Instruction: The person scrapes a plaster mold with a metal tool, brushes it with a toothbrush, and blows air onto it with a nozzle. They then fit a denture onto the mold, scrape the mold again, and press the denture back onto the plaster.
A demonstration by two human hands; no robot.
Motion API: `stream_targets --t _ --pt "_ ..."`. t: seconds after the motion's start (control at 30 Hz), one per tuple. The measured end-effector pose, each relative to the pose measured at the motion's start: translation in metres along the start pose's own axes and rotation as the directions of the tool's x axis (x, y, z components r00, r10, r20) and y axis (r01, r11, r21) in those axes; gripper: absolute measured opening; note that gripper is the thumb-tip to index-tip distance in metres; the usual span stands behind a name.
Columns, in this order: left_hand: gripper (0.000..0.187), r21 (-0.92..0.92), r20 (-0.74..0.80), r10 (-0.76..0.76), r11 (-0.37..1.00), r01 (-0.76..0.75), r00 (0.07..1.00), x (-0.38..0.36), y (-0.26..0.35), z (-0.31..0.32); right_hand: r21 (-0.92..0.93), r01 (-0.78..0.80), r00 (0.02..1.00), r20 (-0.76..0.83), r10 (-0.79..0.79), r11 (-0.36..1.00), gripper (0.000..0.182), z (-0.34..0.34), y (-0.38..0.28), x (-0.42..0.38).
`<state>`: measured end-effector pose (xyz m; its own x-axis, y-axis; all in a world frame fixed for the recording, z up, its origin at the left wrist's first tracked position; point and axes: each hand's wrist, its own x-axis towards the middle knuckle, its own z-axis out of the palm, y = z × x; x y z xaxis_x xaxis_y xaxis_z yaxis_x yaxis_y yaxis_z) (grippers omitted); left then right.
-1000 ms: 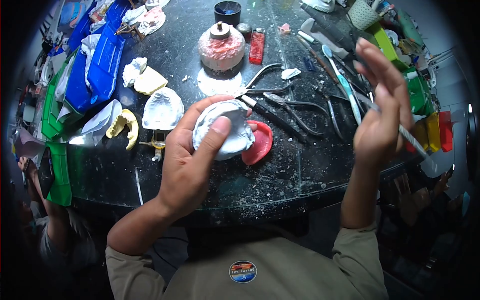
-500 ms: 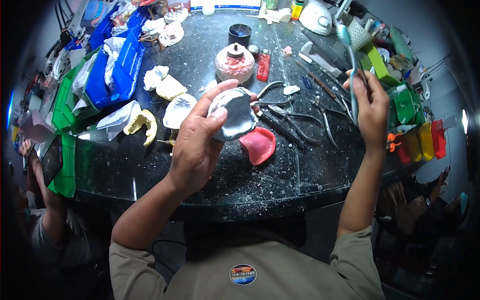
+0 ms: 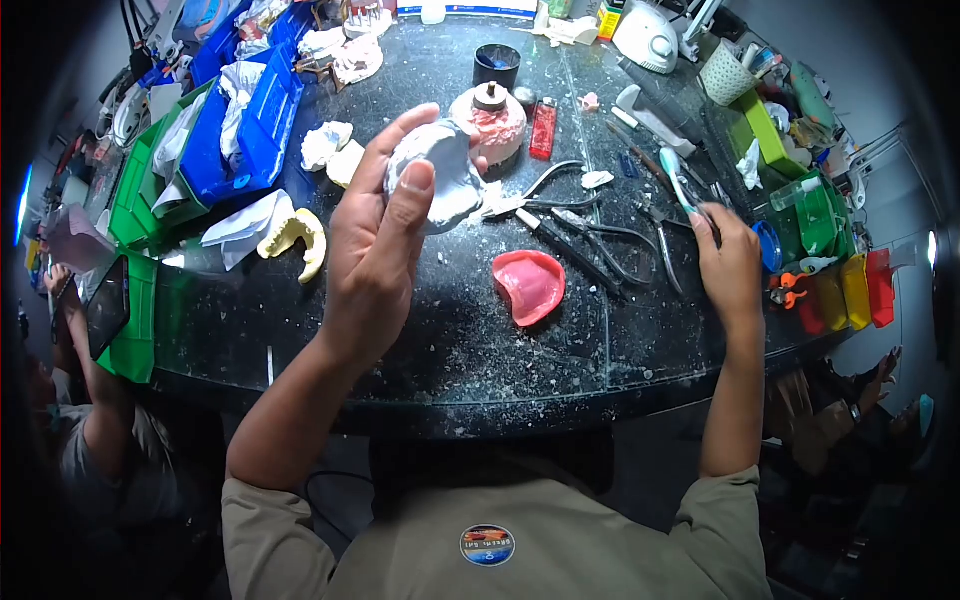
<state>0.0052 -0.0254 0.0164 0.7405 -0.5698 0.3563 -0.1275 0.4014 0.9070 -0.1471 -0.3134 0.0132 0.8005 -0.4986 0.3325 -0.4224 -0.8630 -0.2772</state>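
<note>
My left hand [image 3: 372,235] is closed around a pale grey-white plaster dental cast [image 3: 450,175], thumb across its face and fingers behind its rim. The cast is raised above the bench, tilted toward me. In my right hand [image 3: 732,258] is a toothbrush [image 3: 677,180], gripped by its handle, its bristled head pointing up and to the left; most of the handle is hidden by the fingers. Between the hands, on the bench, lies a pink arch-shaped plate [image 3: 530,286]. Pliers [image 3: 610,245] lie between the plate and my right hand.
A pink-stained round jar [image 3: 490,130], a red lighter [image 3: 543,130] and a black cup [image 3: 496,66] stand beyond the cast. A yellowish arch-shaped cast [image 3: 308,245] and blue bins [image 3: 245,130] are leftward. Coloured bins [image 3: 855,290] line the right. Another person's hand [image 3: 58,280] appears far left.
My left hand has moved up and to the left with the cast, turning it. My right hand has lowered the toothbrush, which now slants left instead of standing nearly upright.
</note>
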Motion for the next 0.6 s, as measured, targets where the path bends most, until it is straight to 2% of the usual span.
stream_targets --t 0.07,0.1,0.2,0.27,0.33,0.4,0.43,0.5,0.6 --pt "0.05 -0.04 -0.035 -0.088 0.995 0.087 0.995 0.001 -0.002 0.001 -0.034 0.102 0.98 -0.17 -0.106 0.994 0.034 0.007 0.006 0.002" --pt "0.05 -0.074 -0.05 -0.132 0.989 0.128 0.99 0.002 -0.005 -0.001 -0.167 0.145 0.972 -0.162 -0.172 0.975 0.048 0.003 0.002 0.005" --pt "0.053 -0.131 -0.107 -0.23 0.968 0.215 0.967 0.005 -0.005 -0.002 0.154 0.417 0.906 0.002 -0.423 0.896 0.054 -0.017 -0.051 0.007" --pt "0.053 -0.181 -0.097 -0.306 0.941 0.286 0.947 0.005 -0.005 -0.007 0.433 0.435 0.795 0.226 -0.562 0.789 0.061 -0.011 -0.08 -0.005" --pt "0.052 -0.246 -0.072 -0.365 0.909 0.338 0.928 0.006 -0.003 -0.008 0.364 0.505 0.713 0.335 -0.616 0.783 0.067 -0.005 -0.101 -0.017" --pt "0.048 -0.328 -0.019 -0.382 0.875 0.355 0.924 0.005 -0.004 -0.013 0.309 0.537 0.715 0.327 -0.618 0.785 0.068 0.006 -0.106 -0.023" --pt "0.042 -0.327 0.015 -0.357 0.881 0.342 0.934 0.004 -0.005 -0.016 0.289 0.533 0.722 0.336 -0.605 0.796 0.068 0.009 -0.108 -0.023" --pt "0.045 -0.259 -0.018 -0.339 0.91 0.323 0.941 0.003 -0.007 -0.018 0.247 0.545 0.738 0.313 -0.598 0.801 0.065 0.014 -0.107 -0.023" --pt "0.045 -0.196 -0.039 -0.322 0.931 0.309 0.946 0.003 -0.005 -0.015 0.457 0.395 0.799 0.257 -0.543 0.797 0.06 0.01 -0.1 -0.017"
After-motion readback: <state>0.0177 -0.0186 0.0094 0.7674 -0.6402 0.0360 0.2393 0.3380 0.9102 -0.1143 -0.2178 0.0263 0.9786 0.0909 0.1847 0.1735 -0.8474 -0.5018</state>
